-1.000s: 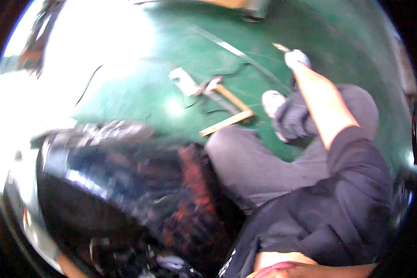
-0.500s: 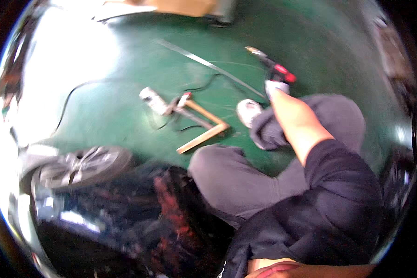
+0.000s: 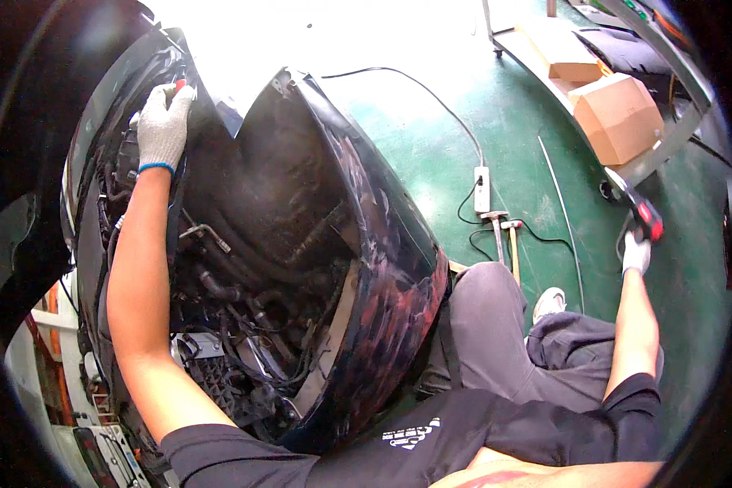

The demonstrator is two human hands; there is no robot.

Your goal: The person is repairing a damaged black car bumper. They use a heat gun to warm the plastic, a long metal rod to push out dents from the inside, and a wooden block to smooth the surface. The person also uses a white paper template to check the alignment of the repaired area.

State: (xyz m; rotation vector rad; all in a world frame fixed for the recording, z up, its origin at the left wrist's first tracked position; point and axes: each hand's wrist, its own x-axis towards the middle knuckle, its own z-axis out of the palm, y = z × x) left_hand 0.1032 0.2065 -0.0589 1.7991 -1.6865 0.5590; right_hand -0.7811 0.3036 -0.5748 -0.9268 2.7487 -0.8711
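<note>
My left hand (image 3: 163,130), in a white knit glove with a blue cuff, reaches to the far left of a car's opened front end. Its thumb and fingertips close around a small red piece (image 3: 180,84) by the dark panel edge; most of that piece is hidden. Below the hand, hoses and wiring (image 3: 244,309) show in the bay beside the dark wheel-arch liner (image 3: 260,163). Out to the right, my gloved right hand (image 3: 637,254) grips a black and red power tool (image 3: 649,220) with a long nose, held above the floor. The fender (image 3: 390,268) has scuffed, reddish paint.
On the green floor lie two hammers (image 3: 498,236), a white power strip (image 3: 481,191) with a black cord, and a long thin metal strip (image 3: 563,207). A wheeled cart (image 3: 581,134) with a cardboard box (image 3: 618,118) stands at the far right.
My view has swung left toward the car, whose open front now shows. My left hand has come into view at the panel edge. The power tool is still in my right hand.
</note>
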